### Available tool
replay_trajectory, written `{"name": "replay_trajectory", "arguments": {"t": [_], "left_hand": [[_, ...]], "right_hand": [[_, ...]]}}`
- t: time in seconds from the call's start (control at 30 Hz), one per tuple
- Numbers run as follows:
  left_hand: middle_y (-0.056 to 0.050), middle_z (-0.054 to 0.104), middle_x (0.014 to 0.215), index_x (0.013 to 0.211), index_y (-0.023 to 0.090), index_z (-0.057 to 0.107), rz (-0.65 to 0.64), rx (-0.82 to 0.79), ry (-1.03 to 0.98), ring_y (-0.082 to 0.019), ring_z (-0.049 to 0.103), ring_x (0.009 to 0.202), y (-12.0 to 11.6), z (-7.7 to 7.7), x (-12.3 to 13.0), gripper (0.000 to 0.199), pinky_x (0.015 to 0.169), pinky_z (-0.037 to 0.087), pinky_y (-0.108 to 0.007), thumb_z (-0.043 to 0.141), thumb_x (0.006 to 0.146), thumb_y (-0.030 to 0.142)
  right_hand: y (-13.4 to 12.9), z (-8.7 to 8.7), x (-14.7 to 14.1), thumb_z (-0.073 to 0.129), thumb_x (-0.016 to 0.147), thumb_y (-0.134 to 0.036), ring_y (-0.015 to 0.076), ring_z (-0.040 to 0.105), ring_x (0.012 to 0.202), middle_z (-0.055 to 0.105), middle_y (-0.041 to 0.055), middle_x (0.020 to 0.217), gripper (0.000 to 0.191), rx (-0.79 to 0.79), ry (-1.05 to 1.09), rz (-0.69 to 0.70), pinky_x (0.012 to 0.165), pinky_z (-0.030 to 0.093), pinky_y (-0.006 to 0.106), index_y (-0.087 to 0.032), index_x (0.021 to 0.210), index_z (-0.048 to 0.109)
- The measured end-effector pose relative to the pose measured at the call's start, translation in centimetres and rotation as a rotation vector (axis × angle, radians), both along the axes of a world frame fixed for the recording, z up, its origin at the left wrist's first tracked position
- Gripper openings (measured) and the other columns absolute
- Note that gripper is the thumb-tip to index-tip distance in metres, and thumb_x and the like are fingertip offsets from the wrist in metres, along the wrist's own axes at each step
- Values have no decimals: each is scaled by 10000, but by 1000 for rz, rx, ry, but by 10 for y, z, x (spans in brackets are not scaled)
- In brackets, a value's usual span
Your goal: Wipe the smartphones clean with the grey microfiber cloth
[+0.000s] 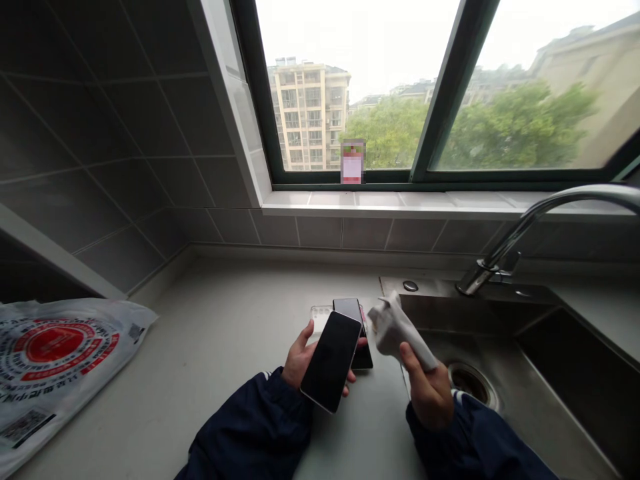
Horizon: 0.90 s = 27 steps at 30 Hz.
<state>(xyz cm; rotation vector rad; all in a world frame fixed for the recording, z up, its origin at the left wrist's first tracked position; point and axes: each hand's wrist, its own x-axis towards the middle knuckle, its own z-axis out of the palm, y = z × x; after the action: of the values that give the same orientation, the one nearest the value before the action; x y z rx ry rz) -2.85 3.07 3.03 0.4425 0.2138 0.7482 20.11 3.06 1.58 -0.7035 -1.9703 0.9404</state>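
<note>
Below the big green-framed window, the pale countertop stretches wide, and I've got the steel sink filling the right side! Over on the left lies a white plastic bag with red printing; at the sink's back edge the chrome faucet arches up. Now to the hands, both busy! I see the left hand cradling a black-screened phone, thumb along one edge, fingers wrapped under to the other, held tilted above the counter. And the right hand, by the sink's near rim, clamps a crumpled white wipe between thumb and curled fingers, just beside the phone, apart from it! Underneath, partly hidden, a second phone lies on the counter, with what looks to me like a clear case next to it.
</note>
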Motion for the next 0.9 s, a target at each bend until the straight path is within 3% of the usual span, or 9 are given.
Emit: {"name": "replay_trajectory", "arguments": {"t": [0.1,0.2,0.3,0.47,0.7,0.8,0.9], "left_hand": [[-238,482,1418,1407,83,441,-36,1,30,-318,678,868,-4,3,4,861,665,511,-429,138,890,701],[-228,655,1180,1302,76,550,-4,-18,51,-341,699,842,-6,-4,7,845,678,528,-466,147,898,699],[-199,713,1024,1227,95,604,21,-30,43,-350,711,823,-6,-15,8,802,682,536,-491,180,903,694],[-198,729,959,1300,110,551,10,-12,25,-353,717,816,-3,-22,7,787,675,542,-492,196,904,690],[-203,675,1166,1463,190,369,56,-15,2,-348,714,841,-3,-30,8,750,720,536,-514,216,910,673],[-204,656,1204,1452,149,392,144,-18,9,-332,686,965,-3,-32,12,753,874,492,-502,223,921,657],[-188,636,1252,1444,119,404,250,-27,-1,-284,602,1160,-1,-28,16,712,1063,372,-416,241,948,602]], "right_hand": [[0,0,-8,477,942,-341,310,325,1425,381,127,1526,607,153,-124,-54,1121,345,523,-183,1508,325],[0,0,-13,421,937,-228,312,205,1467,266,117,1580,621,284,-262,-120,1148,285,543,-174,1534,257],[0,-2,-12,386,897,-131,338,98,1482,157,123,1609,682,397,-396,-153,1153,230,586,-146,1550,190],[0,-4,-13,413,828,-122,355,92,1479,157,122,1608,765,487,-452,-142,1150,233,590,-122,1553,168],[-2,-6,-20,405,840,-147,362,112,1474,175,161,1596,751,492,-525,-84,1129,266,607,-87,1548,163],[-3,-4,-20,405,854,-163,351,129,1474,187,168,1590,722,493,-535,-62,1141,261,590,-72,1539,196],[-5,-1,-21,412,840,-159,341,124,1476,186,161,1590,730,478,-549,-22,1151,251,581,-67,1535,211]]}}
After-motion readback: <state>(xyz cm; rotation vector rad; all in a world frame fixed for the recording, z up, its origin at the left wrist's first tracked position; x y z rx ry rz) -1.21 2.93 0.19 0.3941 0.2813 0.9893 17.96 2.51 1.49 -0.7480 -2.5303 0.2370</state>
